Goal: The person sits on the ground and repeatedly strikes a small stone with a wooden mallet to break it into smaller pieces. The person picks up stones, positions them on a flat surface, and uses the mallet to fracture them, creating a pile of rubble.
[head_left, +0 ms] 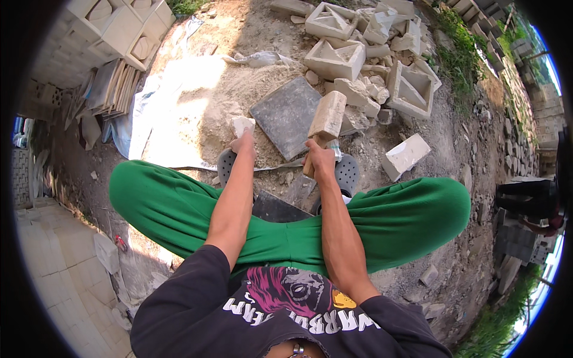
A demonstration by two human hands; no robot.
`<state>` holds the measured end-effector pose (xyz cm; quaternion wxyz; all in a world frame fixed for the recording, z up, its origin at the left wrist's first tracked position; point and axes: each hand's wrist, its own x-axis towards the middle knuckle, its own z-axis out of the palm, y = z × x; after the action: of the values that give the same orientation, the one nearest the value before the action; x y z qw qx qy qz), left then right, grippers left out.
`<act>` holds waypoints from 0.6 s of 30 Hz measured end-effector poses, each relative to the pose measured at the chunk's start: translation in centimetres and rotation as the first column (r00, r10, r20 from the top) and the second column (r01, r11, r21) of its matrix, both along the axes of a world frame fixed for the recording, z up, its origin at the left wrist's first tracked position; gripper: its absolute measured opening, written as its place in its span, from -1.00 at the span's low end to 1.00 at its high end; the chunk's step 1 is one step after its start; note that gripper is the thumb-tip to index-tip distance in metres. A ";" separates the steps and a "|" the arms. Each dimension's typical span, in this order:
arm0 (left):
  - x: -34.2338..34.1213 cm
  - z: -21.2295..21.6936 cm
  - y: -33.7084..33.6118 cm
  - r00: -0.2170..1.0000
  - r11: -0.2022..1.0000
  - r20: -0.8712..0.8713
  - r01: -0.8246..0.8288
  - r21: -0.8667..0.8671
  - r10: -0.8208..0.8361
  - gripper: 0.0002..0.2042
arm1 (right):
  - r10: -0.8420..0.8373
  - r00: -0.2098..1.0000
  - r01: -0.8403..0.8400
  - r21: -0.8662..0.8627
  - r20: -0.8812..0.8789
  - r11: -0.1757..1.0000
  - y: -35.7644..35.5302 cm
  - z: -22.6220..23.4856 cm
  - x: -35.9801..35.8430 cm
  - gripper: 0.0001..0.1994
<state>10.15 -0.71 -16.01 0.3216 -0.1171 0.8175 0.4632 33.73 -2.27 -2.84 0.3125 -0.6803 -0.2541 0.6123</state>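
At far left, stacked boards (113,86) lean beside a pale sheet (170,128) spread over dusty ground. Next, the left hand (245,143) is closed about the base of a small pale chunk (243,125), just beyond the left shoe (225,167). At centre, a dark slab (286,113) lies flat. To its right, the right hand (321,157) grips the handle of a mallet (329,114), its block-shaped head pointing away from the person. Farther right are broken moulded blocks (412,89) and a white block (407,157). Possible faults: a misaimed swing could strike the left fingers, so close to the chunk's exposed end; brittle material could crumble under pressure; a dusty handle could slip towards the right shoe (347,173).
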 end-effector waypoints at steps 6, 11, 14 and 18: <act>-1.1 -1.3 0.7 0.968 0.968 0.237 -0.134 0.211 0.083 -0.43 | 0.006 1.000 -0.006 -0.030 -0.012 1.000 -0.1 -0.3 -0.3 -0.63; -1.3 -0.4 1.2 0.901 0.926 0.411 -0.266 0.269 0.140 -0.62 | 0.045 0.999 -0.046 -0.039 -0.006 0.998 -0.2 -0.2 -0.9 -0.60; 0.6 0.7 2.3 0.894 0.919 0.426 -0.275 0.283 0.136 -0.63 | 0.001 1.000 0.000 -0.036 0.009 0.999 -0.2 -0.8 0.3 -0.61; -4.8 -2.8 1.8 0.938 0.903 0.284 -0.290 0.318 0.201 -0.45 | 0.051 0.999 -0.051 -0.033 -0.007 0.998 -0.3 -0.4 -1.5 -0.57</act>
<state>5.33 1.11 -18.81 0.3742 -0.2159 0.6529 0.6222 32.24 -2.54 -3.25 0.2862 -0.6769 -0.2602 0.6262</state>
